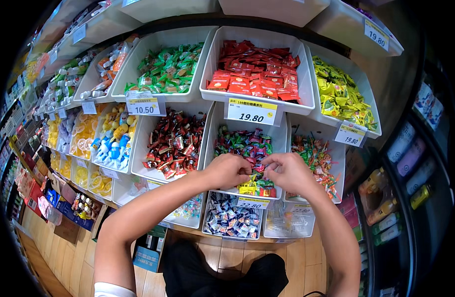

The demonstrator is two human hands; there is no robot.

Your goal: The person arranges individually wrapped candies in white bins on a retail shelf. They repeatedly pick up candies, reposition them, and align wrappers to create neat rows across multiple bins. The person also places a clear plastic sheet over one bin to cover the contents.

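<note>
Both hands are over a white plastic bin (283, 135) of mixed wrapped candies (246, 143), green, pink and red. My left hand (229, 171) is at the bin's left side with its fingers curled, close to some yellow-wrapped candies (247, 186) at the front. Whether it holds a candy is hidden. Facing it, my right hand (286, 171) has thumb and fingers bent over the candies near the right side; the fingertips are too small to tell whether they grip one. A price tag (252, 203) hangs on the bin's front.
Red packets (255, 70) fill the bin above, beside green-wrapped (171, 68) and yellow-wrapped candies (338, 92). Dark red candies (177, 141) lie in the bin to the left, lollipops (316, 159) to the right. Blue-and-white candies (233, 217) sit below. A dark bottle shelf (377, 170) stands at right.
</note>
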